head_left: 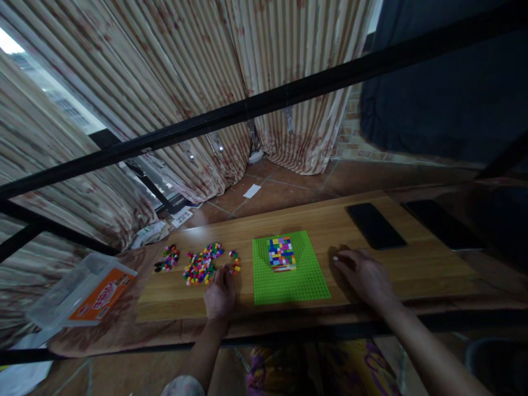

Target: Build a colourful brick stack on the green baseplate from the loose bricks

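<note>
Multicoloured blocky stack of small plastic bricks [282, 253], sitting on a studded lime-green plastic baseplate [291, 289]. See left hand [220, 297] mostly curled by a loose mixed-colour plastic brick pile [201, 265], right hand [369, 275] loosely bent beside the baseplate; honestly can't tell about anything pinched in either.
</note>
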Tool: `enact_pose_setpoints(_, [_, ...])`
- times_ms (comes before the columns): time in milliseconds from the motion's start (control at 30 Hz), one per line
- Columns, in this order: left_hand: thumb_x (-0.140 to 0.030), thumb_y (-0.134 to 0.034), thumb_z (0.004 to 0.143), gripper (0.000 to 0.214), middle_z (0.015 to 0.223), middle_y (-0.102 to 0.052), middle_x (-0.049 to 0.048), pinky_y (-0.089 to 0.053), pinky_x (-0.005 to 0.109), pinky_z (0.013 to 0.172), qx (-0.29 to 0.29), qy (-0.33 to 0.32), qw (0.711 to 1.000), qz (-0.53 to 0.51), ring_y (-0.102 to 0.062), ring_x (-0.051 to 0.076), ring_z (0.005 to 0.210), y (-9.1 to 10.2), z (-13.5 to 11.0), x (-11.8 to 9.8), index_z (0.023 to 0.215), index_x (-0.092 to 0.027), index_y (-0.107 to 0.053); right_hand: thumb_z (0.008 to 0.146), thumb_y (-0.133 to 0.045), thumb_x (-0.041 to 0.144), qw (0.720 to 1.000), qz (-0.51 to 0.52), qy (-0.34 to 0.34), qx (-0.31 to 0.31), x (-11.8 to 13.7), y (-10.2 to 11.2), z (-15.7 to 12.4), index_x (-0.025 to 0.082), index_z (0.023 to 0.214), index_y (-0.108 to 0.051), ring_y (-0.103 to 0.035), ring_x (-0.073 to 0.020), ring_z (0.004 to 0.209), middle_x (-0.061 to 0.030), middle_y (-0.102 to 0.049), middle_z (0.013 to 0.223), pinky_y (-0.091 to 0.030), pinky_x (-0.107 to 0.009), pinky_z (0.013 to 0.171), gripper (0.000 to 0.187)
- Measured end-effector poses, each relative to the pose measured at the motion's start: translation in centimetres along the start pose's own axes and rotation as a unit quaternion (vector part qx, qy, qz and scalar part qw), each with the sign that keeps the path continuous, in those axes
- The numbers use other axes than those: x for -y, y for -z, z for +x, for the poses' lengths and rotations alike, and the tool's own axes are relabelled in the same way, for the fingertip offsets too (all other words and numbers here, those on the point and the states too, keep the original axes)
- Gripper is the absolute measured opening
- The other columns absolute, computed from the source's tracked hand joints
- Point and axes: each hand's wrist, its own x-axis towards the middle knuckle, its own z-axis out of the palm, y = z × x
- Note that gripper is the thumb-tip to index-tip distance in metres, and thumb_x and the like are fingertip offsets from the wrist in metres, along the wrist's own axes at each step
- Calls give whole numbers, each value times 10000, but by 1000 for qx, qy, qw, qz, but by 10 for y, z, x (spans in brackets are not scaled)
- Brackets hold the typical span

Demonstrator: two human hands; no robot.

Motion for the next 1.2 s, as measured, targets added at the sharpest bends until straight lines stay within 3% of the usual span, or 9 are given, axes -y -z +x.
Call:
enact_pose_setpoints(167, [-246, -447, 929, 186, 826, -656, 53, -294, 228, 559, 5, 12, 1000, 24, -600, 155, 739, 0, 1, -2, 868, -186, -612, 869, -494, 409, 1000, 4, -9, 9, 11, 3, 0, 228, 877, -691, -655, -206, 753, -58, -684, 956, -493, -337, 654, 268])
enact_pose_setpoints(267, [-246, -450, 926, 179, 831, -658, 54, -292, 227, 560, -2, 13, 999, 31, -600, 153, 734, 0, 1, -3, 879, -184, -611, 860, -509, 412, 994, 104, -29, 4, 19, 6, 1, 217, 885, -686, -674, -213, 773, -55, -716, 905, -506, -341, 703, 265])
enact_pose_setpoints(367, [-247, -451, 925, 176, 842, -668, 56, -293, 234, 565, -2, 16, 999, 32, -604, 155, 734, 0, 1, -3, 880, -188, -611, 847, -544, 419, 972, 231, -44, 25, 37, 10, 5, 213, 897, -693, -686, -202, 810, -47, -734, 901, -515, -318, 745, 260])
enact_pose_setpoints(500, [-227, -450, 923, 167, 863, -677, 58, -311, 240, 591, 5, 15, 999, 37, -613, 157, 750, 1, 0, -3, 922, -191, -613, 850, -546, 395, 950, 305, -9, 57, 70, 11, 17, 208, 903, -711, -680, -189, 797, -46, -732, 906, -518, -300, 719, 255])
enact_pose_setpoints(667, [-251, -433, 931, 195, 859, -673, 62, -320, 246, 597, 18, 18, 998, 50, -620, 166, 759, 2, -1, -3, 892, -186, -612, 899, -476, 287, 959, 262, 86, 58, 104, 8, 38, 206, 963, -706, -653, -172, 830, -47, -701, 923, -498, -300, 767, 252])
enact_pose_setpoints(833, [-246, -425, 938, 186, 860, -667, 54, -351, 239, 615, 11, 12, 999, 35, -626, 164, 766, 0, -3, -2, 915, -195, -603, 942, -403, 265, 971, 172, 149, 75, 120, 0, 45, 206, 995, -699, -613, -173, 805, -49, -653, 881, -482, -299, 758, 307])
enact_pose_setpoints(1200, [-242, -414, 946, 190, 888, -659, 56, -381, 244, 670, 19, 8, 1000, 23, -632, 168, 845, 0, -5, -3, 924, -196, -598, 918, -412, 272, 978, 103, 175, 58, 125, -13, 45, 203, 984, -698, -626, -206, 829, -61, -676, 882, -492, -346, 775, 301])
